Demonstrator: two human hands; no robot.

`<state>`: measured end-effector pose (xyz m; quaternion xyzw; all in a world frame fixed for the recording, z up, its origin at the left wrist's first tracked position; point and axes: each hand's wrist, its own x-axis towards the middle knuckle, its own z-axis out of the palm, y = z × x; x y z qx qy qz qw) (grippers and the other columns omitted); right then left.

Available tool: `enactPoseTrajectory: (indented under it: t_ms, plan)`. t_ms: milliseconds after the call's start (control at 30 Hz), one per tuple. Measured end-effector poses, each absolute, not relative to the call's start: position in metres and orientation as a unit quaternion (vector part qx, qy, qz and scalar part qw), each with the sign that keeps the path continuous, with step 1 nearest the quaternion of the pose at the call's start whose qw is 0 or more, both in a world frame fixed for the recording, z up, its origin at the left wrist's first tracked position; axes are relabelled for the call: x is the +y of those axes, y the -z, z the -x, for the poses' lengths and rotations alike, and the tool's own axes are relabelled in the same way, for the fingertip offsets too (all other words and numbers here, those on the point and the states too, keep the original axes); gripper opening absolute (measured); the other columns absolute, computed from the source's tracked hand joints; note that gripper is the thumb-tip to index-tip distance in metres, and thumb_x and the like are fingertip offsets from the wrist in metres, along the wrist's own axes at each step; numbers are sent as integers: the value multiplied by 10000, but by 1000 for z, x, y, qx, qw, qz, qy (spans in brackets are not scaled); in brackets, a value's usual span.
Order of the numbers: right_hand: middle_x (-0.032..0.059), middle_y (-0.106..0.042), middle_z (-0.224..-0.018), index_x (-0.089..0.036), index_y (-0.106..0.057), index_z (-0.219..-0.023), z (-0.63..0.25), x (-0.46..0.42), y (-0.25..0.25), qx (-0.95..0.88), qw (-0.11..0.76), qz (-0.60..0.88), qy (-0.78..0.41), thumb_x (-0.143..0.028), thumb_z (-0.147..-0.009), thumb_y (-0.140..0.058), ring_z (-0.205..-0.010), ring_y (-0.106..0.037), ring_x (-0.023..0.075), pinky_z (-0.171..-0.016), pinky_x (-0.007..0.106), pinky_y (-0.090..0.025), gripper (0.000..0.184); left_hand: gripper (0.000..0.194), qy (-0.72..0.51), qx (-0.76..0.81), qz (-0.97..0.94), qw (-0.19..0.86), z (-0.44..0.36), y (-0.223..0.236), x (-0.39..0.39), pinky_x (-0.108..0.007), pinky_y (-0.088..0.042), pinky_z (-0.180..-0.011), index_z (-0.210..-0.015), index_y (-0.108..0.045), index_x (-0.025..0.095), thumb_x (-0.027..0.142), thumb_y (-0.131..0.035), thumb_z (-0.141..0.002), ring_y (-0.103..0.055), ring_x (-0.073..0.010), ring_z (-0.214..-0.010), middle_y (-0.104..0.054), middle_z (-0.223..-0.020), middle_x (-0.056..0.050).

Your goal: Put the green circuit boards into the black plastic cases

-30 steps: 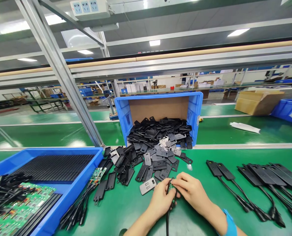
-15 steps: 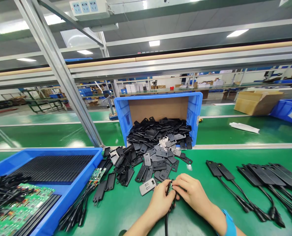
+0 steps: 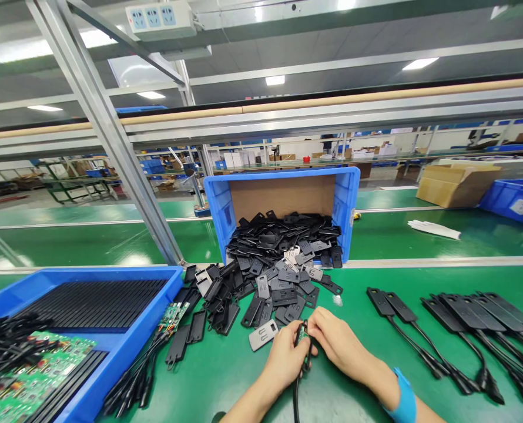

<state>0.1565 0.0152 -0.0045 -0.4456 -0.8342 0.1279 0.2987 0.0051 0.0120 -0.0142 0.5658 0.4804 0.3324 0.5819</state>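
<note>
Over the green surface (image 3: 226,373), a black casing (image 3: 308,348) with a green circuit board (image 3: 302,332) in it is clamped by the left hand (image 3: 284,356), a black cable (image 3: 295,398) hanging below, while its upper right edge is met by the right hand's (image 3: 335,339) bent fingers, whose grip cannot be made out

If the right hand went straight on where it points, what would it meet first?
Probably the black part with a green board, held in the left hand; the right hand looks very near it, though contact is unclear.
</note>
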Motion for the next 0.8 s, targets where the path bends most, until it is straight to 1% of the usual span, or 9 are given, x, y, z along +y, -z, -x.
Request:
enactPoseTrajectory:
  t_ms: [67,167,233,300,400,567,667,733,800]
  plan:
    - [9,-556,-777,-202,-459,-777,-164,22,6,-804,313,483,-150,-236,-948,-302,-698,-533,128,-635,228,-441,235,276,-350,484,-531,601,-4,12,13,-165,-308,-316,-962,-518,168,325,-515,-734,-519,-95,-413,-647,-665,-16]
    - [24,-573,-779,-201,-468,-777,-185,38,12,-750,274,598,-71,-244,-930,-309,-716,-559,146,-655,243,-441,225,387,-379,470,-477,639,-2,7,14,-165,-304,-340,-1001,-492,167,413,-575,-713,-519,-89,-432,-646,-674,-14]
    - [42,-575,-776,-197,-483,-762,-198,48,18,-718,234,656,-21,-241,-910,-329,-721,-569,171,-641,263,-428,218,397,-393,453,-465,652,-2,4,14,-169,-313,-366,-957,-502,163,450,-601,-701,-533,-92,-472,-653,-695,-27]
    - [53,-571,-753,-193,-496,-735,-206,55,22,-700,209,682,-3,-231,-896,-349,-701,-570,189,-612,273,-406,222,384,-399,444,-466,653,-2,3,13,-176,-325,-395,-896,-519,155,460,-624,-687,-544,-101,-518,-659,-709,-43]
    - [65,-568,-758,-185,-533,-737,-207,55,22,-691,173,702,21,-197,-887,-364,-719,-569,203,-608,275,-385,227,378,-404,440,-471,649,-2,4,12,-196,-343,-437,-894,-543,138,394,-673,-649,-548,-118,-577,-668,-740,-62]
    - [110,-572,-915,-149,-578,-948,-199,55,12,-684,141,715,41,-91,-860,-369,-831,-568,226,-662,293,-380,235,427,-423,415,-453,666,1,9,13,-220,-369,-517,-968,-560,132,215,-706,-576,-533,-121,-623,-679,-826,-70]
    - [121,-577,-951,-145,-589,-969,-202,68,6,-676,130,724,33,-127,-857,-430,-886,-566,240,-679,296,-381,195,456,-431,405,-447,671,2,13,14,-219,-361,-538,-973,-575,143,194,-731,-547,-527,-115,-621,-681,-828,-60]
    - [139,-585,-962,-131,-604,-940,-206,82,2,-667,123,735,17,-174,-842,-497,-895,-573,251,-676,297,-384,151,448,-432,406,-448,670,1,15,15,-223,-375,-554,-962,-586,141,204,-741,-547,-530,-118,-621,-686,-829,-67]
    - [147,-603,-934,-121,-620,-878,-210,96,0,-655,120,746,-10,-216,-818,-554,-857,-592,245,-649,287,-385,130,427,-429,406,-449,670,1,16,15,-235,-401,-573,-949,-595,136,215,-744,-557,-544,-128,-632,-691,-841,-81]
